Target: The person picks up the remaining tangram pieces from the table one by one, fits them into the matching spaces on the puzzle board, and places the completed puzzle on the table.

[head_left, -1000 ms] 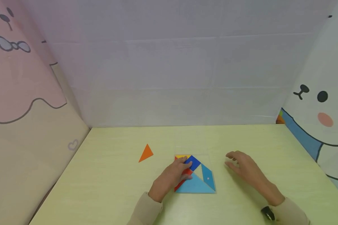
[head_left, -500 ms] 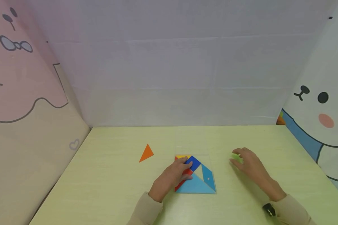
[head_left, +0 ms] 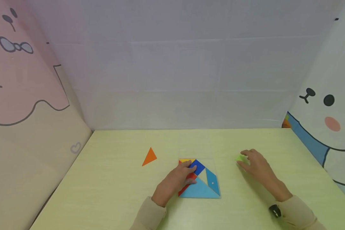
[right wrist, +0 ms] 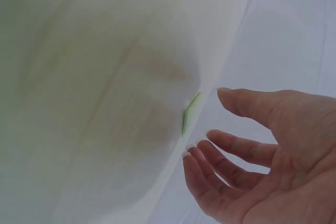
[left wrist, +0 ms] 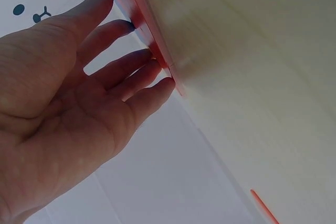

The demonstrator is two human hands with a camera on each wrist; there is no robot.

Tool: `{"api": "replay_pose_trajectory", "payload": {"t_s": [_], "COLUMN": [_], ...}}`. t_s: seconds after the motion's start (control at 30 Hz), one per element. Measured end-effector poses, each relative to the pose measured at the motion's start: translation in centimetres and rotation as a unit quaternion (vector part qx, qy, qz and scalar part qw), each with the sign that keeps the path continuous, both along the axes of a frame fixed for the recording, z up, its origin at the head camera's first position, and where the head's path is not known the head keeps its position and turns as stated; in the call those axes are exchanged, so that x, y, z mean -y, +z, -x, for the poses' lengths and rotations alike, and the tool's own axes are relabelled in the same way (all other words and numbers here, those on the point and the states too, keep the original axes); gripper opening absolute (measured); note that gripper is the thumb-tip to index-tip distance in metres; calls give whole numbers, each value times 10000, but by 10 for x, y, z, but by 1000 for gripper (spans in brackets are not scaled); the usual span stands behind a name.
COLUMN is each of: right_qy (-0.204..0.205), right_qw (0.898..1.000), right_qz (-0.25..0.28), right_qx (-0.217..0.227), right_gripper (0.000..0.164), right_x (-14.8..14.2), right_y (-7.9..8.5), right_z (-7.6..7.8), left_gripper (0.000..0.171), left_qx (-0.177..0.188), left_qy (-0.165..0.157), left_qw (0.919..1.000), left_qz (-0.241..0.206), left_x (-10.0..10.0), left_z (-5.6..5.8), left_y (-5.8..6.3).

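In the head view a flat, see-through tangram tray (head_left: 203,176) lies on the table. It holds a light blue triangle (head_left: 198,190), a dark blue square (head_left: 199,167), a blue parallelogram (head_left: 212,182), a yellow piece (head_left: 186,160) and a red piece (head_left: 183,189). My left hand (head_left: 173,180) rests on the tray's left side, its spread fingers over the red piece and square. To the right, my right hand (head_left: 257,164) hovers with loosely bent fingers beside a small light green piece (head_left: 240,157). In the right wrist view a gap separates the fingertips from this green piece (right wrist: 190,116).
An orange triangle (head_left: 150,157) lies on the pale table (head_left: 109,185), left of and behind the tray. White sheeting (head_left: 172,80) rises along the back edge, and printed cartoon panels flank both sides. A black band (head_left: 274,210) shows at the right sleeve.
My right hand has moved slightly right and away from the body, and the green piece, hidden at first, now shows at its fingertips. The left hand has stayed on the tray.
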State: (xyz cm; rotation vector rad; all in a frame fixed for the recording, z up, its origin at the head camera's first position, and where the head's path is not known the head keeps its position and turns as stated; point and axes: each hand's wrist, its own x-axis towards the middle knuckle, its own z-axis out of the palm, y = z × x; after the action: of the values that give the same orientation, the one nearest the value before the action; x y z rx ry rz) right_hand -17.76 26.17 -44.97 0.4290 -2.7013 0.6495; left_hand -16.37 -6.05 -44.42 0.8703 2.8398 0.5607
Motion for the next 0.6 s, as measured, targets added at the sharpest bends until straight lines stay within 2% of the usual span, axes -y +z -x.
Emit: {"api": "replay_pose_trajectory", "payload": {"t_s": [0.6], "right_qy": [-171], "right_qw": [9990], "right_qz": [-124], "right_qx": [401], "right_gripper": [46], "right_x": [-6], "right_y": [0], "right_z": [7], "left_gripper": [55], "left_qx": [153], "left_qy": [76], "left_qw": [9999], "left_qz": [14], "left_x": [-1], "left_z": [0], "left_y": [2]}}
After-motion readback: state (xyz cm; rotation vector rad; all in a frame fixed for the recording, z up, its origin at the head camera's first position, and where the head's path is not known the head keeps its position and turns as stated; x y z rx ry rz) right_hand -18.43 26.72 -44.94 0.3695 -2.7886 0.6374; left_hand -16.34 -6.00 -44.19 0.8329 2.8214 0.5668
